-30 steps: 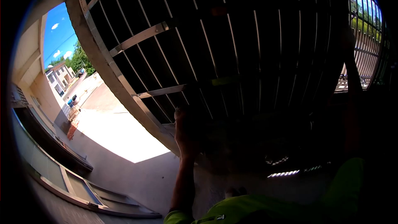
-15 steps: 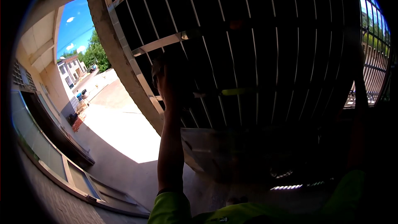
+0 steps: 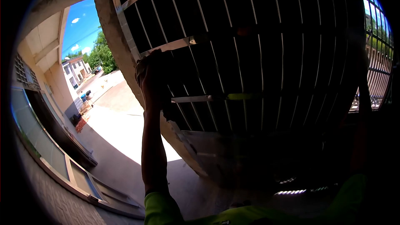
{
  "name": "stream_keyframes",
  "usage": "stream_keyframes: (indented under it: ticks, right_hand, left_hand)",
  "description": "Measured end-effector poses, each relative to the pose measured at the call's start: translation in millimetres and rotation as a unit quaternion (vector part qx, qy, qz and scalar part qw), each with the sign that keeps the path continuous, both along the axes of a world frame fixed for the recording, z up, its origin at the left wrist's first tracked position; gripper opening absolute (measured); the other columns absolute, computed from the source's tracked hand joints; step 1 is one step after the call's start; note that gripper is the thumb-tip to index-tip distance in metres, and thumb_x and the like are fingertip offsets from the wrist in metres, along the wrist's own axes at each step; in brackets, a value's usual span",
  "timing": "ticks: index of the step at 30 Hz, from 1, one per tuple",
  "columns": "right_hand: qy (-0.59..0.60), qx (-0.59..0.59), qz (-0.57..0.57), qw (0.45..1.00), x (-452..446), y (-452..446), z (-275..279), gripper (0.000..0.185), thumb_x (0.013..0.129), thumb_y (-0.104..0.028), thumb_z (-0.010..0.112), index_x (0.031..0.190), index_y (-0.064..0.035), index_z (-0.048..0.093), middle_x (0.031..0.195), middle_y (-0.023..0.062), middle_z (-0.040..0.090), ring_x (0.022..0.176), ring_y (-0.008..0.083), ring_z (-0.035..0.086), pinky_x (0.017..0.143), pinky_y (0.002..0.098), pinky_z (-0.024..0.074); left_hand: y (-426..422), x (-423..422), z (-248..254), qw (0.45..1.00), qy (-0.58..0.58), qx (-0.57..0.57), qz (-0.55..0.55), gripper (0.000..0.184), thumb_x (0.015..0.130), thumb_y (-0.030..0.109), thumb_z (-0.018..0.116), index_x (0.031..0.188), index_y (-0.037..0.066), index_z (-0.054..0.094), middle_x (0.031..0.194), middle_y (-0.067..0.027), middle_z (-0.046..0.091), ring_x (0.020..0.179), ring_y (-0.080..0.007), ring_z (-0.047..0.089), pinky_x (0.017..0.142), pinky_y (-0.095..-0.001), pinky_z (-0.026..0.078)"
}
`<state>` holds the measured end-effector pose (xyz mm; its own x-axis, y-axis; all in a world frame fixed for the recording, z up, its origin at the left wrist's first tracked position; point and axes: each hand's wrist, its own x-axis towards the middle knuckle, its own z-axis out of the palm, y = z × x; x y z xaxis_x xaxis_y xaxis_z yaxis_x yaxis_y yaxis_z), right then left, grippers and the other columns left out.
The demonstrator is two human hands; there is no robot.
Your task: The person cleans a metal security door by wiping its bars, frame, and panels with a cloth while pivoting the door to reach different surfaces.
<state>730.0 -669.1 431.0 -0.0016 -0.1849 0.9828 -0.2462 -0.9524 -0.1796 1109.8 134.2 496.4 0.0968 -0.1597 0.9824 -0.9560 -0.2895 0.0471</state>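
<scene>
My left hand (image 3: 152, 79) is raised against the left edge of a metal window grille (image 3: 183, 43), just below one of its flat crossbars. Its fingers are closed on a crumpled, greyish piece that looks like a cloth (image 3: 141, 67), pressed at the side frame. Deep shadow hides most of the fingers. My right arm (image 3: 363, 87) reaches up on the far right, beside the grille; its hand is lost in the dark, so its grip does not show.
A rough concrete pillar edge (image 3: 109, 33) borders the grille on the left. Beyond it lie a sunlit yard (image 3: 118, 121) and a building wall with a window frame (image 3: 66, 171). Another barred opening (image 3: 377, 66) stands at far right. Below the grille is a dark ledge.
My left hand has moved left and slightly up with the cloth-like piece, from over the bars to the side frame. The view has shifted a little. The right arm stays about the same.
</scene>
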Motion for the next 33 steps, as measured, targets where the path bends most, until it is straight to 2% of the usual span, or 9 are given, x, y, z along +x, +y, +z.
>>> stream_keyframes:
  ticks: [1, 3, 9, 12, 17, 19, 21, 25, 33]
  right_hand:
    - [0.000, 0.037, 0.046, 0.998, 1, -1, 1, 0.044, 0.105, -0.019, 0.049, 0.145, -0.0027, 0.046, 0.135, 0.0129, 0.058, 0.123, 0.0247, 0.057, 0.103, 0.0356, 0.0488]
    - [0.000, 0.043, 0.075, 0.996, -2, -4, 1, 0.045, 0.105, -0.019, 0.048, 0.146, -0.0022, 0.044, 0.137, 0.0132, 0.056, 0.126, 0.0243, 0.055, 0.104, 0.0348, 0.0472]
    - [0.018, 0.017, 0.087, 0.996, -1, 37, 3, 0.046, 0.107, -0.018, 0.044, 0.149, -0.0007, 0.038, 0.145, 0.0141, 0.049, 0.133, 0.0232, 0.049, 0.108, 0.0325, 0.0423]
    - [0.020, 0.007, 0.118, 0.993, -1, 17, -2, 0.046, 0.107, -0.021, 0.045, 0.148, -0.0012, 0.040, 0.143, 0.0135, 0.050, 0.130, 0.0233, 0.051, 0.106, 0.0332, 0.0443]
    - [0.016, 0.036, 0.153, 0.988, -9, -30, -7, 0.044, 0.106, -0.022, 0.047, 0.144, -0.0012, 0.046, 0.137, 0.0120, 0.056, 0.124, 0.0227, 0.056, 0.102, 0.0332, 0.0483]
    - [0.013, 0.054, 0.152, 0.987, -11, -43, -4, 0.043, 0.105, -0.021, 0.048, 0.143, -0.0008, 0.047, 0.135, 0.0117, 0.057, 0.123, 0.0223, 0.056, 0.101, 0.0327, 0.0489]
    - [0.011, 0.071, 0.157, 0.985, -13, -57, -6, 0.042, 0.105, -0.020, 0.049, 0.142, -0.0004, 0.048, 0.134, 0.0113, 0.059, 0.122, 0.0219, 0.057, 0.100, 0.0322, 0.0495]
    - [-0.002, 0.073, 0.132, 0.989, 3, -27, 3, 0.042, 0.105, -0.021, 0.048, 0.141, 0.0003, 0.049, 0.134, 0.0124, 0.059, 0.123, 0.0229, 0.057, 0.101, 0.0327, 0.0488]
    - [-0.001, -0.004, 0.031, 1.000, 5, 12, 14, 0.045, 0.106, -0.027, 0.046, 0.141, 0.0009, 0.049, 0.134, 0.0147, 0.059, 0.125, 0.0240, 0.056, 0.104, 0.0355, 0.0466]
  left_hand:
    - [3, 3, 6, 0.989, 0.145, 0.016, 0.003, 0.042, 0.092, 0.002, 0.056, 0.134, 0.005, 0.057, 0.124, -0.0166, 0.063, 0.112, -0.0289, 0.063, 0.092, -0.0364, 0.052]
    - [0, 8, 16, 0.991, 0.059, 0.068, 0.096, 0.039, 0.094, 0.005, 0.057, 0.133, 0.005, 0.058, 0.126, -0.0162, 0.063, 0.112, -0.0286, 0.063, 0.092, -0.0363, 0.052]
    - [-2, 11, -42, 0.987, 0.137, 0.029, 0.077, 0.034, 0.094, 0.006, 0.055, 0.128, 0.006, 0.059, 0.122, -0.0174, 0.065, 0.116, -0.0344, 0.061, 0.094, -0.0416, 0.050]
    - [-11, -9, -100, 0.990, -0.062, 0.012, 0.127, 0.029, 0.086, 0.000, 0.060, 0.114, -0.001, 0.066, 0.115, -0.0176, 0.065, 0.110, -0.0361, 0.060, 0.096, -0.0414, 0.047]
    - [-25, 18, -240, 0.971, 0.198, -0.094, 0.091, 0.034, 0.086, 0.004, 0.062, 0.120, 0.002, 0.062, 0.117, -0.0192, 0.063, 0.111, -0.0380, 0.058, 0.096, -0.0452, 0.046]
    - [-30, 4, -233, 0.981, 0.128, -0.072, 0.129, 0.034, 0.086, 0.004, 0.060, 0.120, 0.003, 0.061, 0.118, -0.0186, 0.062, 0.113, -0.0376, 0.056, 0.097, -0.0459, 0.045]
    - [-29, -17, -225, 0.968, 0.228, -0.026, 0.102, 0.032, 0.087, 0.003, 0.058, 0.118, 0.003, 0.062, 0.118, -0.0185, 0.061, 0.115, -0.0379, 0.055, 0.097, -0.0478, 0.044]
    - [-18, -35, -274, 0.969, 0.168, 0.046, 0.176, 0.028, 0.087, 0.001, 0.057, 0.114, 0.004, 0.064, 0.113, -0.0174, 0.062, 0.111, -0.0374, 0.057, 0.096, -0.0473, 0.044]
    - [-43, -79, -261, 0.973, 0.225, -0.002, 0.045, 0.035, 0.084, -0.004, 0.058, 0.116, 0.004, 0.067, 0.109, -0.0155, 0.066, 0.109, -0.0345, 0.059, 0.096, -0.0432, 0.045]
